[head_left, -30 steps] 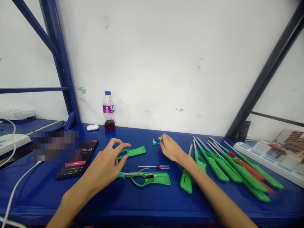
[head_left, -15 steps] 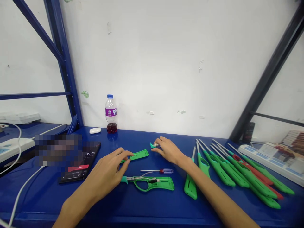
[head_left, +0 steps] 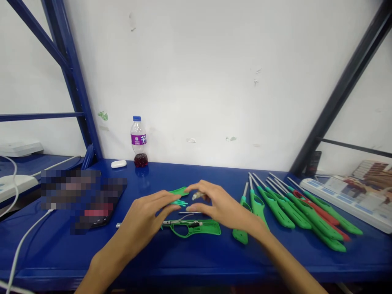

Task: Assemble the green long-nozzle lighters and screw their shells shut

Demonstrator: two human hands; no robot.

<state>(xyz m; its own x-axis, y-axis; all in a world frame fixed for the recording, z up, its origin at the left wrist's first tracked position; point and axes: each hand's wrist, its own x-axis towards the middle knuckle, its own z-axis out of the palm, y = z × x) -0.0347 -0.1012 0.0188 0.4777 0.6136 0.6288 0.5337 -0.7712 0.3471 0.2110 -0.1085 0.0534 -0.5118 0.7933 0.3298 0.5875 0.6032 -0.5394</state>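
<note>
My left hand pinches a small teal plastic part between thumb and fingertips. Facing it, my right hand holds a small pale piece with a metallic look, its exact kind blurred. Just behind the fingers lies a loose green handle cover, partly hidden by my left hand. Below both hands rests an opened gas lighter, its green half shell showing a wire and a black inner part. A screwdriver lies between lighter and cover, its handle hidden by my right hand.
Several long-necked lighters, mostly green, one red, lie at the right, beside a white power strip. A drink bottle and a white case stand at the back. Left are a phone and a white cable.
My hands have come together above the lighter. The teal part, earlier at my right hand's fingertips, is now in my left hand, while the pale piece stays in my right. The view has shifted slightly.
</note>
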